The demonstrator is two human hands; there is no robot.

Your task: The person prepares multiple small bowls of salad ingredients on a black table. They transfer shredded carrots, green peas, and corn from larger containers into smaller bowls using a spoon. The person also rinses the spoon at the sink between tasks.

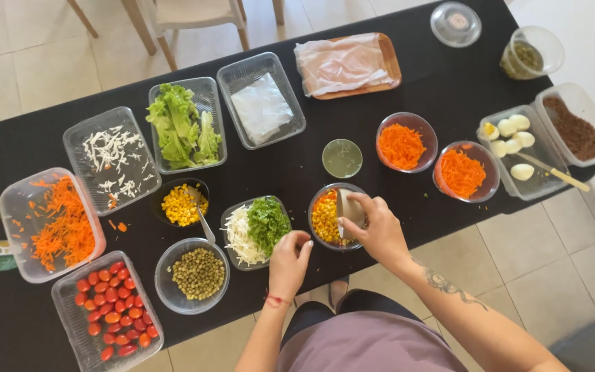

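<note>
Fingers (365,204) of the right hand (379,231) are clenched on a pale scoop, tipped over the corn bowl (324,217) at the worktop's (297,172) near edge. Left hand (288,262), loosely curled and holding nothing, rests beside it; the bowl is best steadied by it while the scoop is emptied slowly.

A black table (290,176) is being shown under clear plastic trays. Orange grated carrot (63,224) is being held in one tray, red and orange cherry tomatoes (113,308) in another, white shreds (113,157) in a third, bright green lettuce (182,125) in a fourth. Yellow corn (183,204) is being seen in a dark bowl, dull green peas (199,273) in a clear one. White and green are being shown side by side in the shredded greens bowl (256,231). Yellow with red flecks is being displayed in the bowl (328,219) under the right hand (373,231). A red thread is being worn at the left hand (289,265), a dark patterned tattoo on the right forearm
</note>
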